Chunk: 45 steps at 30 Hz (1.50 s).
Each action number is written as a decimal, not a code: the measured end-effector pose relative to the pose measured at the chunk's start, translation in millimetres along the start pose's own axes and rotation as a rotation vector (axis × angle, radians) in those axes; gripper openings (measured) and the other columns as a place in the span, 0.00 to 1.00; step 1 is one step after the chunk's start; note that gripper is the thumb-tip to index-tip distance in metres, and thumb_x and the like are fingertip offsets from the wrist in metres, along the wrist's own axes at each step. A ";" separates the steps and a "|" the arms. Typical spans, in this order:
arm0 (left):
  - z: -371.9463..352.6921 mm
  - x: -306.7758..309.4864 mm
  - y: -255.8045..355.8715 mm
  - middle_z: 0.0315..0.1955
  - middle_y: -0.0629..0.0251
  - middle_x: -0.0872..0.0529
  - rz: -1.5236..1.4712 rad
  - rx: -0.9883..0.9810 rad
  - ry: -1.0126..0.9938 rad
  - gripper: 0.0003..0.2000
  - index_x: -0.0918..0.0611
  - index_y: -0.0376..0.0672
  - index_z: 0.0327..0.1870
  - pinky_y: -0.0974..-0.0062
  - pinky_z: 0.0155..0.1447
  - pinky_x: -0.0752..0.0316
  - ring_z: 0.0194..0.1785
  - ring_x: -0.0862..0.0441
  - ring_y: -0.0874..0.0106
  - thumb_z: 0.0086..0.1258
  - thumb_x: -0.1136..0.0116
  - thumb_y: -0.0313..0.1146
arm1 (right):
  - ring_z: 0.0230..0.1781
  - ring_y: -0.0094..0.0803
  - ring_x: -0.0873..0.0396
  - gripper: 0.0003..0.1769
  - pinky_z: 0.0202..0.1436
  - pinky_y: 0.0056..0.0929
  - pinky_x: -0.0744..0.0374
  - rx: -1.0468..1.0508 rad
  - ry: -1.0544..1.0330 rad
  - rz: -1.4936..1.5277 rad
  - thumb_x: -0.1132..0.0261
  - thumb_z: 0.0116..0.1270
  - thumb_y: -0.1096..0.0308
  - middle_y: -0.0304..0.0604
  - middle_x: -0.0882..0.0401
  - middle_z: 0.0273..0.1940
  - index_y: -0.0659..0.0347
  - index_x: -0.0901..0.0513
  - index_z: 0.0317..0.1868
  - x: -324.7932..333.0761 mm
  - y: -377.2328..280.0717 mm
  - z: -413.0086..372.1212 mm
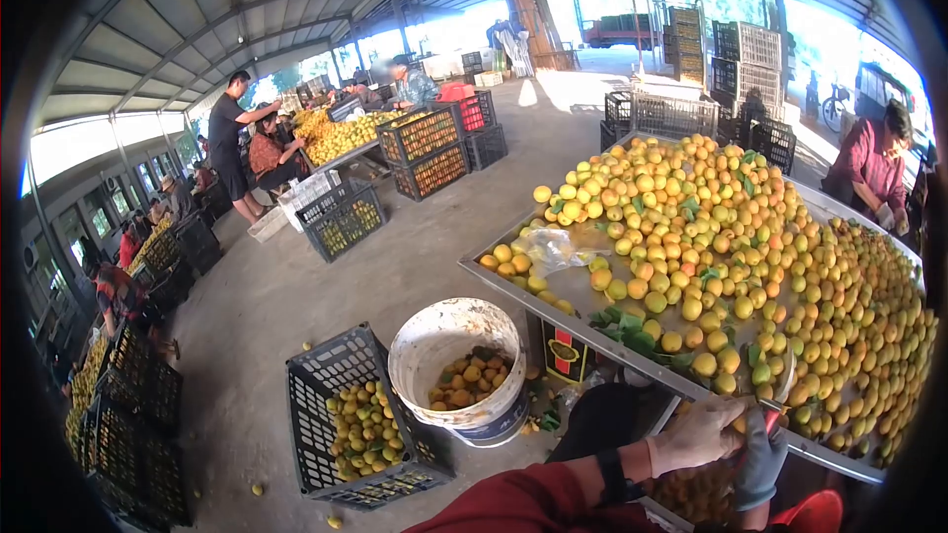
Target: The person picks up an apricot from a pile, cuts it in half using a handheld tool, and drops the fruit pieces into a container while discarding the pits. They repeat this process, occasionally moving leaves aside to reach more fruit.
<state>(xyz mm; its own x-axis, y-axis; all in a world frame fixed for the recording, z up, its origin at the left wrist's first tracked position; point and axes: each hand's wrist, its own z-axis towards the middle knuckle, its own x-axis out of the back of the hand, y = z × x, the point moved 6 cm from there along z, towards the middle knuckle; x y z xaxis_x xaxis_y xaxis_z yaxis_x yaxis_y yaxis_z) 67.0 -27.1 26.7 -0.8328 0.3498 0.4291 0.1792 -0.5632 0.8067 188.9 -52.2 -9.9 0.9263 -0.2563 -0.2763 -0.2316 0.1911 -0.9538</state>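
At the lower right, my left hand (696,433), with a dark band on the wrist, has its fingers closed round a yellow-orange fruit (740,422). Touching it from the right is my right hand (760,464), in a grey glove and closed on a small red object (771,418) that I cannot make out. Both hands are at the near edge of a metal table (632,363) heaped with yellow-orange fruit (691,227). Green leaves and a clear plastic bag lie among the fruit.
Left of the table stand a white bucket (405,365) and a black crate (321,434), both holding fruit. A person (871,173) works across the table at the right. More people, crates and fruit piles are farther back and left.
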 end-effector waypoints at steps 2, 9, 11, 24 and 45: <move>-0.1 -2.8 -3.6 0.41 0.51 0.21 0.034 0.001 -0.024 0.26 0.30 0.34 0.57 0.63 0.48 0.27 0.46 0.23 0.53 0.53 0.42 0.29 | 0.19 0.11 0.34 0.06 0.20 0.13 0.37 -0.015 -0.011 -0.037 0.40 0.66 0.68 0.26 0.28 0.23 0.57 0.21 0.30 12.0 6.7 3.6; 0.3 -0.6 5.4 0.41 0.49 0.22 0.252 0.145 -0.120 0.26 0.31 0.33 0.58 0.61 0.48 0.28 0.46 0.24 0.52 0.54 0.47 0.28 | 0.17 0.11 0.37 0.06 0.19 0.13 0.40 0.047 0.001 -0.119 0.39 0.64 0.70 0.24 0.30 0.20 0.56 0.21 0.28 15.3 11.1 4.3; 0.1 -5.0 -2.8 0.40 0.49 0.22 0.222 0.107 -0.093 0.26 0.31 0.33 0.57 0.61 0.47 0.28 0.45 0.24 0.52 0.54 0.47 0.28 | 0.17 0.10 0.37 0.05 0.19 0.13 0.41 0.058 -0.002 -0.141 0.39 0.64 0.70 0.24 0.30 0.20 0.56 0.20 0.29 12.9 7.2 3.3; -2.1 -13.8 -7.5 0.38 0.46 0.21 0.208 -0.103 0.044 0.24 0.31 0.30 0.56 0.63 0.43 0.25 0.39 0.21 0.51 0.55 0.49 0.26 | 0.31 0.19 0.25 0.07 0.36 0.19 0.26 -0.109 -0.143 -0.073 0.41 0.64 0.73 0.35 0.21 0.32 0.66 0.20 0.40 0.6 -0.3 1.8; -2.7 -14.0 14.4 0.41 0.49 0.21 0.238 -0.160 0.202 0.22 0.29 0.33 0.53 0.63 0.48 0.25 0.43 0.21 0.54 0.55 0.47 0.26 | 0.33 0.18 0.26 0.07 0.36 0.17 0.26 -0.035 -0.048 -0.038 0.41 0.66 0.72 0.33 0.22 0.34 0.64 0.20 0.41 3.3 -11.3 -3.0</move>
<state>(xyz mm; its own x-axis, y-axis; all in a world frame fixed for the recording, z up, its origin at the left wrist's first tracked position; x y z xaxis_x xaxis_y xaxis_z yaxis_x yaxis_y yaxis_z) 79.8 -42.1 31.2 -0.8673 0.0486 0.4954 0.3094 -0.7271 0.6129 193.7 -58.1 -0.3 0.9477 -0.2166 -0.2343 -0.2052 0.1483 -0.9674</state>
